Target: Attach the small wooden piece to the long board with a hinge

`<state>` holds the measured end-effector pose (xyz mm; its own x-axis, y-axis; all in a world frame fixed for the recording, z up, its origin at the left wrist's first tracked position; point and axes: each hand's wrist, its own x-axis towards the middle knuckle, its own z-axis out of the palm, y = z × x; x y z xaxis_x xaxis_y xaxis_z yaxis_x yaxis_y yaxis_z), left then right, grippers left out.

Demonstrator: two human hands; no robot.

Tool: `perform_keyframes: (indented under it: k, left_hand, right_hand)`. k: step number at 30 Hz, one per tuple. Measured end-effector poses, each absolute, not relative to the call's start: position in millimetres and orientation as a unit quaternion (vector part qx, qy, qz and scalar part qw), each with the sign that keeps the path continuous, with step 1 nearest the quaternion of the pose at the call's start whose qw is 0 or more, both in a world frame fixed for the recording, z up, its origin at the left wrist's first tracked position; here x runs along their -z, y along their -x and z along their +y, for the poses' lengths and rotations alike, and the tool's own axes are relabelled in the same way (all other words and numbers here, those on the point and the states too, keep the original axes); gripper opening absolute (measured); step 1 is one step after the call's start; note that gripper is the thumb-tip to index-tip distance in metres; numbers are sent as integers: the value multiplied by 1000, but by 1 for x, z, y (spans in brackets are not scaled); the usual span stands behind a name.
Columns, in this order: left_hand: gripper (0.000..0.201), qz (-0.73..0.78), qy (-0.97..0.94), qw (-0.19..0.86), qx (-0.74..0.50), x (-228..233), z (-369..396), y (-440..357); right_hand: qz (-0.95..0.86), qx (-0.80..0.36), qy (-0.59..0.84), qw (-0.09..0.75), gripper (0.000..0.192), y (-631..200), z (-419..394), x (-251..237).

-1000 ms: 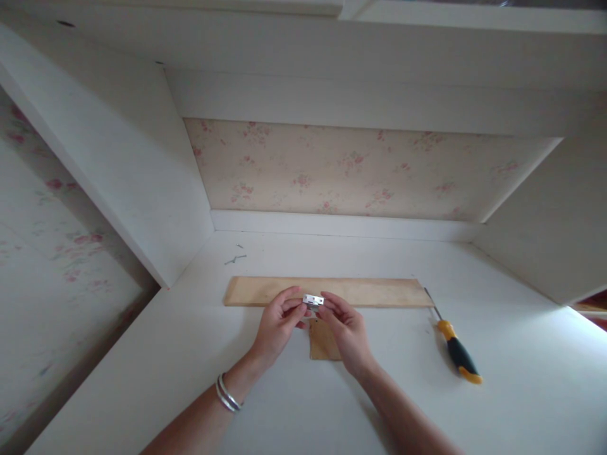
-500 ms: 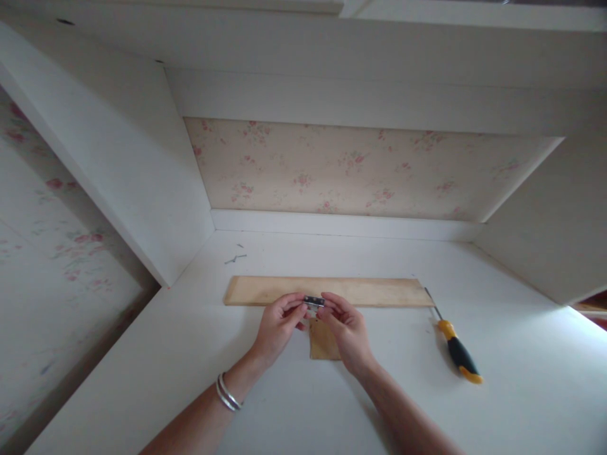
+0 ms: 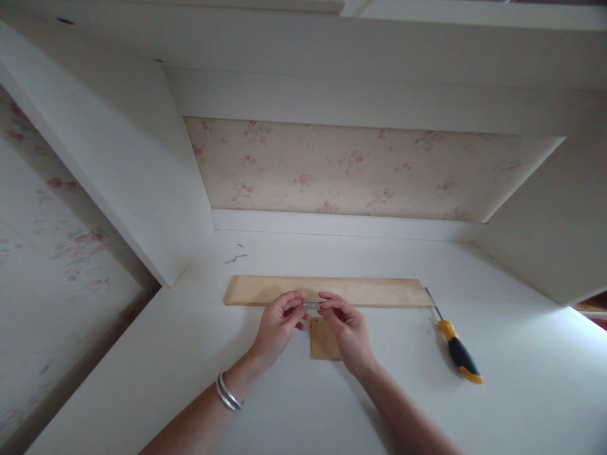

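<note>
My left hand (image 3: 281,323) and right hand (image 3: 349,330) each pinch an end of the small metal plate (image 3: 312,305), which looks light, stiff and perhaps slick, so its 2 short ends seem the best hold. It sits right between my hands, near the small wooden piece (image 3: 323,343) partly hidden by my right hand. Past my fingers lies the long wooden board (image 3: 379,292), with the screwdriver (image 3: 457,351) well right of my right hand and thin metal bits (image 3: 236,258) beyond my left.

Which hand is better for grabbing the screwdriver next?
Probably the right hand: the screwdriver lies on that side, and the left hand would have to reach across. Both hands hold the metal piece, so the left would need to hold it alone.
</note>
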<state>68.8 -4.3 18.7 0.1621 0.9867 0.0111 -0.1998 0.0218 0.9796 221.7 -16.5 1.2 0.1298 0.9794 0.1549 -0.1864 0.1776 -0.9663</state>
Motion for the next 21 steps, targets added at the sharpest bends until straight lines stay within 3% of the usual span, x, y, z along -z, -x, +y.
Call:
perform_keyframes:
  k: [9,21]
  left_hand:
    - [36,405,-494,586,-498,-18,-4,-69]
    - [37,402,-504,583,-495,-17,-3,-69]
  right_hand:
    - [-451,-472,431,623,4,-220,-17,-3]
    - [-370,-529,466,605,28,-219,-16,-8]
